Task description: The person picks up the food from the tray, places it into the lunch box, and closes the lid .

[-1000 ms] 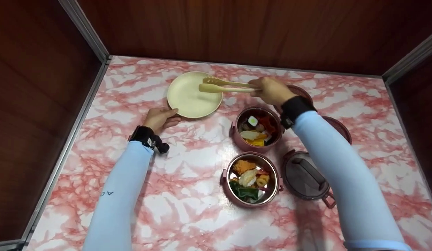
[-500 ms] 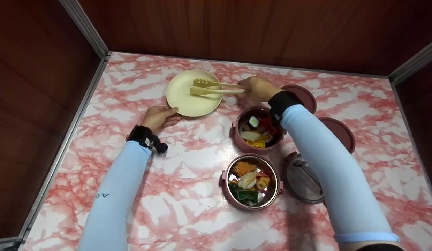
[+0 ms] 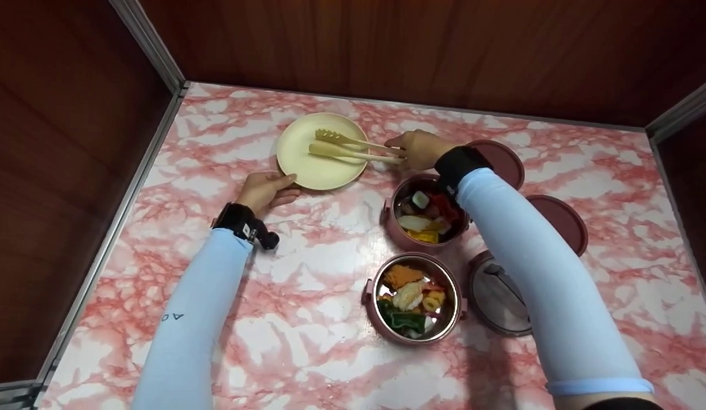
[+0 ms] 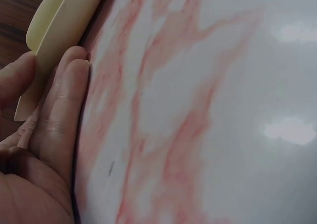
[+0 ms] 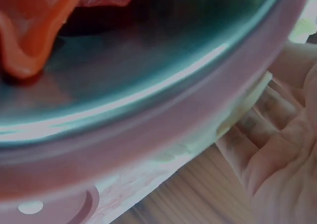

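Step in hand: apparently handling the tongs (image 3: pixel 344 152) at the plate (image 3: pixel 318 175); whether they are being laid down or taken up cannot be told.
Next move: would seem to call for a steady rim on the left side and, on the right, firm control of the handle end, clear of the pot below.
Left hand (image 3: pixel 264 191): pinching the plate's near-left rim, thumb above, fingers beneath and close to the table (image 3: pixel 307 273).
Left arm: reaching from the table's near edge toward the far edge, elbow side low and to the left.
Right hand (image 3: pixel 424 150): fingers bent about the handle end of the tongs; how firmly, cannot tell.
Right arm: slanting from the near-right corner toward the far edge, its wrist over the farther pot (image 3: pixel 396 235).
Plate: near the far edge, closer to the far-left corner than to the far-right.
Tongs: arms spread, heads over the plate, pointing toward the left edge; contact with its surface is unclear.
Nearer pot (image 3: pixel 378 319): between the farther pot and the near edge, food inside.
Glass lid (image 3: pixel 498 302): right of the nearer pot, partly hidden by the right arm.
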`<state>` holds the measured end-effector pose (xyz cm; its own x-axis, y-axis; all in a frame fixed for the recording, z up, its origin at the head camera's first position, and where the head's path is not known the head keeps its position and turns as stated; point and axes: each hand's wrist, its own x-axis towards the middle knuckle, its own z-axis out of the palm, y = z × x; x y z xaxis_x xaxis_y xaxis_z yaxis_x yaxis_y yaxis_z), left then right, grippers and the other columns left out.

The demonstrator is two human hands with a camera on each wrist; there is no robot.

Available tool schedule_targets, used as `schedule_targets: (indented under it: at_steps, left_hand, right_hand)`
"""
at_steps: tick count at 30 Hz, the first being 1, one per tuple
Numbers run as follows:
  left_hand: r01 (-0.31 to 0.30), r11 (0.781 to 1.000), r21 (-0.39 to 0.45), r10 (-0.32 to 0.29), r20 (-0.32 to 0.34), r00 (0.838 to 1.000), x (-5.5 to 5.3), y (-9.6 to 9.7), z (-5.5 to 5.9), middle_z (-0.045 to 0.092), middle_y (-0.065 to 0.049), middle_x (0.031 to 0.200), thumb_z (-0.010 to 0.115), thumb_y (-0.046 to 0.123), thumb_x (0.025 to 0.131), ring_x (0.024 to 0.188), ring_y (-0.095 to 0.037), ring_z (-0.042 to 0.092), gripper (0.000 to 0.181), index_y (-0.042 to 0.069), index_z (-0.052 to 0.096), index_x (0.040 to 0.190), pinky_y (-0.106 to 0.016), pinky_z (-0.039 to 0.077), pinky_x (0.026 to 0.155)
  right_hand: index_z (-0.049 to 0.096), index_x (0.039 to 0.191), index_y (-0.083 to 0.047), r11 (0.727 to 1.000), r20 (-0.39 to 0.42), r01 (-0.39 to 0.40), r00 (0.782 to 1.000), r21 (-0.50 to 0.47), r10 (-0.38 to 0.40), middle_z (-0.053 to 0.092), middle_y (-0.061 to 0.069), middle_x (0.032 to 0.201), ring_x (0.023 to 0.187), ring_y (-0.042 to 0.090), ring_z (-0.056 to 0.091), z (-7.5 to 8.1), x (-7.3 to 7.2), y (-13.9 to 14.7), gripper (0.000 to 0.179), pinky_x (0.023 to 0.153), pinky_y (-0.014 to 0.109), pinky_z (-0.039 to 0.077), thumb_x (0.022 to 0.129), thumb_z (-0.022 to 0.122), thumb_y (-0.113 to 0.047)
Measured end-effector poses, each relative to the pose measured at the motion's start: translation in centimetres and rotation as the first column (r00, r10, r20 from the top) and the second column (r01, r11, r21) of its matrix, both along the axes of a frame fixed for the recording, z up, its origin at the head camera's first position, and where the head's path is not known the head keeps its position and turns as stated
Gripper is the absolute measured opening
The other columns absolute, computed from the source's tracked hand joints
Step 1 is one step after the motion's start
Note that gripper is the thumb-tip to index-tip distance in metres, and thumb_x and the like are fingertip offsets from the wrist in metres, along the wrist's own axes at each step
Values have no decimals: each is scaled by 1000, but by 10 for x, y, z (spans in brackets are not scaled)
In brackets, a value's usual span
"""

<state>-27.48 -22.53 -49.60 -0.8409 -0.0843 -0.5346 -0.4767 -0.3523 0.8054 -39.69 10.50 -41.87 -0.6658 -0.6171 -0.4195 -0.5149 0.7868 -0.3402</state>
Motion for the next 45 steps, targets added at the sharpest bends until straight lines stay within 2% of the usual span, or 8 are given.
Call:
schedule_targets:
  at_steps: [7,13,18,22,28,36,41,45]
  left_hand:
    - [12,1000,2,-12,0,1000,2,5,5,71,-25,97,75,7,88,87,-32,72,26,-6,60,105,-38,55,84]
    - [16,1000,-17,-16,-15,1000,1,2,2,71,-24,96,76,9,88,87,-30,73,30,-6,59,108,-36,56,83]
    - [28,999,-41,-28,-1,1000,4,3,8,71,-23,99,75,9,89,90,-29,72,30,-4,58,109,-36,55,85]
    - [50,998,-45,-51,-14,999,8,8,13,69,-27,104,73,9,90,93,-31,71,28,-6,58,109,-38,53,89]
    - [35,999,-40,-37,-50,998,11,7,10,70,-27,102,73,11,91,94,-31,71,31,-7,62,114,-37,52,90]
    - [-1,1000,-20,-1,-87,996,27,2,-2,70,-19,104,76,16,88,96,-27,71,44,-7,61,122,-34,53,90]
    - [61,987,-146,-80,-133,988,49,19,7,67,-21,112,73,23,91,97,-27,69,48,-7,60,125,-35,54,90]
    - [175,958,-229,-215,-166,962,77,52,18,63,-24,119,70,24,94,104,-34,66,43,-4,61,126,-41,53,92]
  right_hand:
    - [47,148,-9,998,4,44,999,-52,-44,59,21,131,116,34,56,21,5,15,57,101,46,46,95,66,-18]
    - [54,142,-6,990,-93,41,994,-135,-54,61,22,130,116,35,59,60,17,44,45,97,47,48,98,62,-12]
    - [59,136,-3,968,-236,28,968,-250,-89,67,21,118,103,35,65,92,42,80,38,88,49,51,100,60,-16]
    - [60,135,-4,935,-285,71,942,-347,-177,68,19,114,99,33,65,98,77,116,37,84,47,52,100,60,-18]
    - [62,136,-16,847,-217,234,903,-477,-372,65,10,126,103,24,63,77,144,157,40,87,45,51,98,65,-26]
    - [64,132,-7,755,-204,341,826,-560,-525,66,17,121,100,33,65,21,218,192,38,88,52,51,95,68,-15]
    - [64,131,-4,752,-232,356,802,-555,-550,68,19,112,96,34,65,-8,256,206,37,81,51,53,95,68,-13]
    - [65,129,-3,739,-233,399,774,-542,-589,69,19,109,96,34,65,-26,282,215,35,80,52,52,94,68,-10]
